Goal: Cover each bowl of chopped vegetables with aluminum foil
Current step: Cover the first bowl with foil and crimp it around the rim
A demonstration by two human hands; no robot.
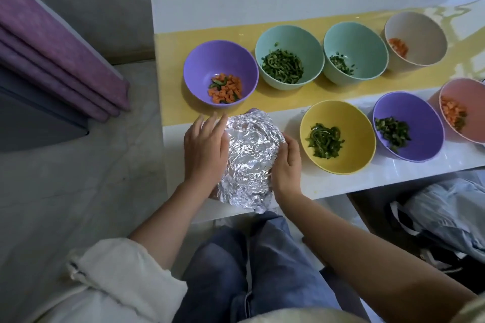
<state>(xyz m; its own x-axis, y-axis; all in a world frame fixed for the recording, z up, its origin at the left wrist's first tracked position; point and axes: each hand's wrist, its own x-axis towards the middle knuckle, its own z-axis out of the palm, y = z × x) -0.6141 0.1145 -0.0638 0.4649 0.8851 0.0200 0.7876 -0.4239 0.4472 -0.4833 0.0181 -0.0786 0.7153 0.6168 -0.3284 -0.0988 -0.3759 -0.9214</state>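
Currently: foil-wrapped bowl (252,157), lower centre; my left hand (206,149) flat against it, right hand (286,162) curled round; yellow bowl (337,162) just right.

Crinkly foil-wrapped bowl (252,157) sits nearest, w/ 7 other veg bowls (338,134) uncovered beyond/right.

I record a foil-wrapped bowl (249,155) at the table's (210,8) near edge. Left hand (206,147) presses flat at its 9 o'clock; right hand (286,162) curls round its 3 o'clock. Uncovered: purple bowl (204,68) at 12 o'clock, yellow bowl (362,144) at 3 o'clock.
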